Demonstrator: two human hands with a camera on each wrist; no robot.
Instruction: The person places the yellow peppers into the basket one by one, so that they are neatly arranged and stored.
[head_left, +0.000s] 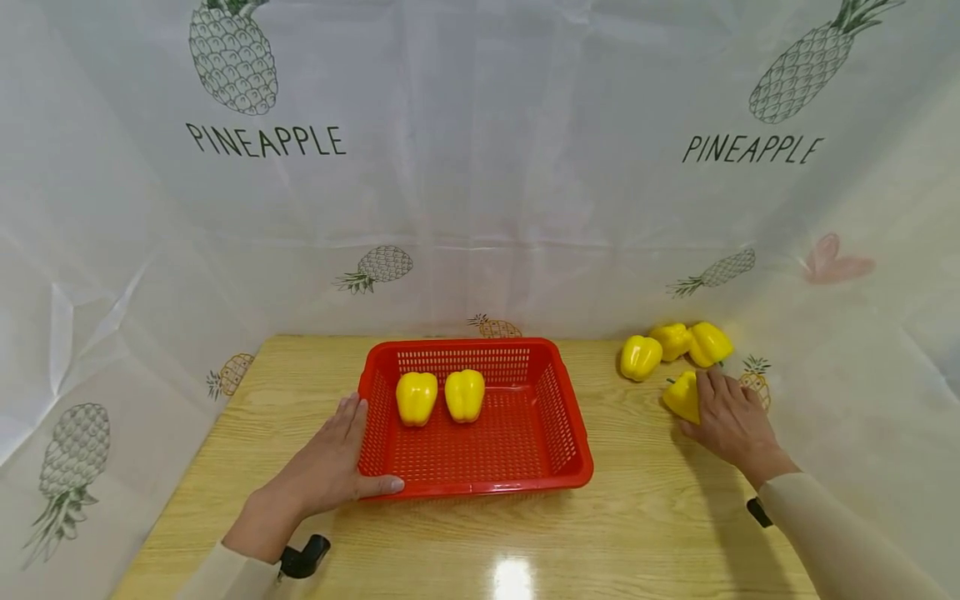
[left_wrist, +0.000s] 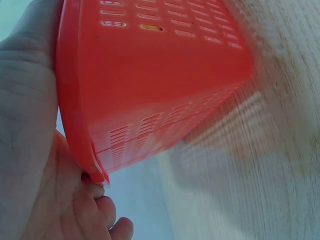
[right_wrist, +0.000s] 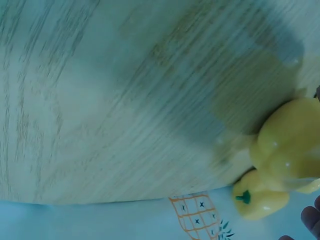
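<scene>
Two yellow peppers (head_left: 416, 398) sit side by side in the red basket (head_left: 517, 442), toward its back left, a small gap between them, and the basket rests on the wooden worktop (head_left: 630, 517). Over at its left edge, the left hand (head_left: 322, 462) is on the rim: the thumb lies over the near side, well apart from the other fingers, which are set close together along the left side, so the near left corner comes between. Across to the right, well apart from the basket, the right hand (head_left: 726, 417) has its fingers clamped on a third pepper (head_left: 681, 397), reaching over it from the right, with its green stem turned away to the left; whether it is off the wood, I cannot tell. Just behind it, three more peppers (head_left: 641, 358) bunch up at the back of the worktop, close by the pale sheet (head_left: 487, 200) printed with pineapples. Long light sleeves (head_left: 840, 533) cover both forearms, and a black device (head_left: 303, 557) shows at the left wrist.
</scene>
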